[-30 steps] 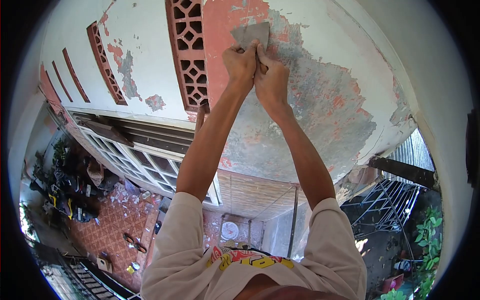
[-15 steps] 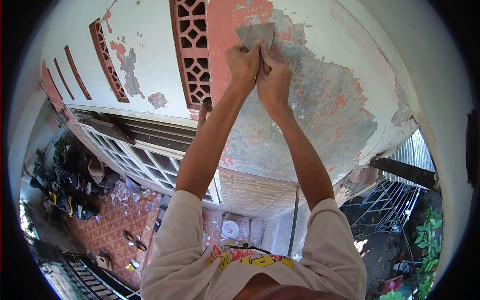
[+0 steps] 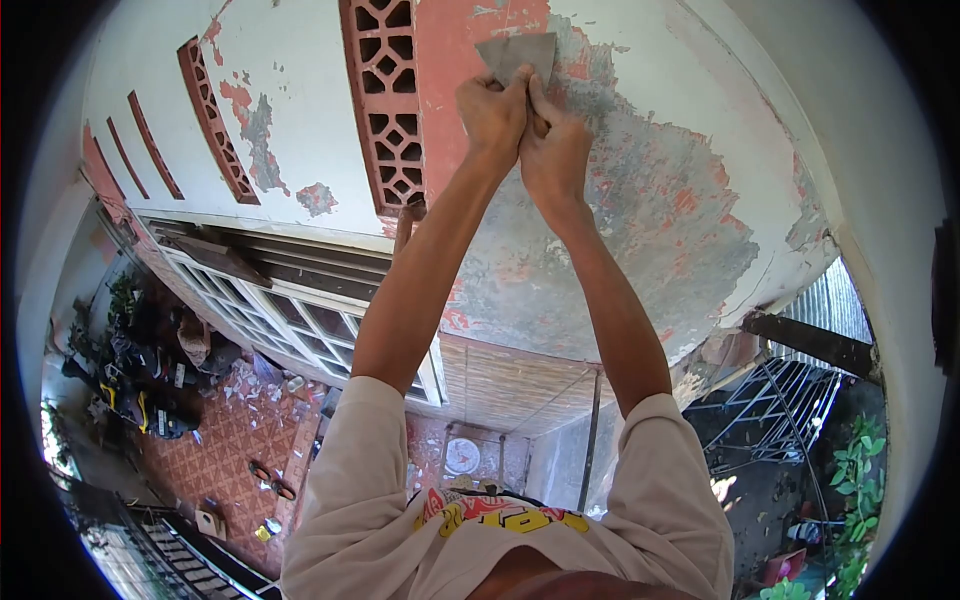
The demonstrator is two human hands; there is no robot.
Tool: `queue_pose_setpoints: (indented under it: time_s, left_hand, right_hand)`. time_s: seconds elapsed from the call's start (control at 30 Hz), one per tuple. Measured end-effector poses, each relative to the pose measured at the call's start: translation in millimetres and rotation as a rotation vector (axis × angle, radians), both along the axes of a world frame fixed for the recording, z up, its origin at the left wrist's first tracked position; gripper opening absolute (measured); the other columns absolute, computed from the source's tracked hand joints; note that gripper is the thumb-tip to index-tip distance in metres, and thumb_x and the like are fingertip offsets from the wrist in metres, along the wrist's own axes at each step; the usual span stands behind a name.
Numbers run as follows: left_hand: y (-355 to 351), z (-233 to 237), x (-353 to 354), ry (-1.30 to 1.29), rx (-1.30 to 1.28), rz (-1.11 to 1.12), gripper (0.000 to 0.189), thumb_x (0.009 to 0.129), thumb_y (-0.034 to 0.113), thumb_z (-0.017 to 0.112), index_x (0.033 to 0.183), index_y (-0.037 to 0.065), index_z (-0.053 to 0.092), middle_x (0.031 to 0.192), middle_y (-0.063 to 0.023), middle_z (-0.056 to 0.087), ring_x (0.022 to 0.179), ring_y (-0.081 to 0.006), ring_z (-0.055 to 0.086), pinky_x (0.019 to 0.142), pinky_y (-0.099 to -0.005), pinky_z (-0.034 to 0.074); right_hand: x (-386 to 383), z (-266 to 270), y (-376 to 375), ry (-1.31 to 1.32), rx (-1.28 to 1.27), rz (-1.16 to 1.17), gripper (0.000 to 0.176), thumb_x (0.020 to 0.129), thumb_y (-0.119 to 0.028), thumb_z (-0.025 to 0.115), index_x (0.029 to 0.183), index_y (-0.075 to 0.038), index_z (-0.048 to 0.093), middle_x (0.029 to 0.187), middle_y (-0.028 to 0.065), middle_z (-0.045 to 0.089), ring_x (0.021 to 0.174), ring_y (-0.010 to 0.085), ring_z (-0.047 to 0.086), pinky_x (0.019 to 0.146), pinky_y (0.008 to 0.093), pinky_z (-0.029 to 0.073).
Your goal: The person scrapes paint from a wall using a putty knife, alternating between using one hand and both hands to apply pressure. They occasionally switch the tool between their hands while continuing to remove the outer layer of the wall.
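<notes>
A putty knife (image 3: 520, 56) with a wide grey blade lies against the upper wall, its edge pointing up. My left hand (image 3: 492, 118) is closed round the blade's lower part, thumb pressed on its face. Just beside it, my right hand (image 3: 556, 145) grips the handle, which is mostly hidden by the fingers. Around the blade the wall (image 3: 640, 190) shows bare grey plaster, with red paint patches and ragged edges of white paint. A strip of red paint (image 3: 445, 90) runs left of my hands.
A red vent block (image 3: 388, 100) is set in the wall at left. Below it is a white-framed window (image 3: 310, 320). Far down lie a tiled floor (image 3: 220, 440) with paint flakes, sandals (image 3: 272, 480) and motorcycles (image 3: 150, 390). A dark beam (image 3: 810, 343) juts out at right.
Both hands and the putty knife have moved slightly up and to the right along the wall. The grip looks the same.
</notes>
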State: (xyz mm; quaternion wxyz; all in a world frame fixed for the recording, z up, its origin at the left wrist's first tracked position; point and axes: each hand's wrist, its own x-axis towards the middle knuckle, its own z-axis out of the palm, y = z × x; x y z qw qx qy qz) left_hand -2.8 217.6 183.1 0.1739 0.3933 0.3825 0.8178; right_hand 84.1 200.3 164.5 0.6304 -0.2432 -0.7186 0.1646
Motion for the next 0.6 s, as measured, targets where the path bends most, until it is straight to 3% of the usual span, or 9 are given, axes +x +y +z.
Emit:
queue_pose_setpoints:
  time_s: [0.2, 0.43, 0.6]
  left_hand:
    - [-14, -1, 10, -0.119, -0.015, -0.127, 0.02, 0.089, 0.009, 0.073, 0.079, -0.009, 0.069, 0.06, -0.0096, 0.065, 0.048, -0.0121, 0.052, 0.044, -0.0318, 0.04]
    - [14, 8, -5, -0.014, 0.023, 0.001, 0.023, 0.085, 0.011, 0.076, 0.076, -0.009, 0.069, 0.059, -0.0084, 0.063, 0.049, -0.0125, 0.052, 0.046, -0.0344, 0.04]
    - [1, -13, 4, -0.065, -0.057, -0.009, 0.022, 0.085, 0.012, 0.077, 0.077, -0.007, 0.07, 0.059, -0.0064, 0.062, 0.051, -0.0108, 0.051, 0.046, -0.0343, 0.039]
  right_hand:
    - [3, -8, 3, -0.019, -0.003, -0.017, 0.037, 0.099, -0.009, 0.061, 0.136, -0.009, 0.061, 0.061, 0.0102, 0.045, 0.064, 0.0072, 0.04, 0.055, 0.0299, 0.04]
    - [2, 13, -2, 0.02, -0.048, 0.047, 0.034, 0.101, -0.012, 0.06, 0.135, -0.008, 0.062, 0.062, -0.001, 0.049, 0.062, 0.006, 0.038, 0.052, 0.0295, 0.037]
    - [9, -9, -5, -0.06, -0.024, -0.029, 0.037, 0.1, -0.011, 0.061, 0.136, -0.007, 0.061, 0.061, 0.0068, 0.04, 0.061, 0.0073, 0.037, 0.053, 0.029, 0.038]
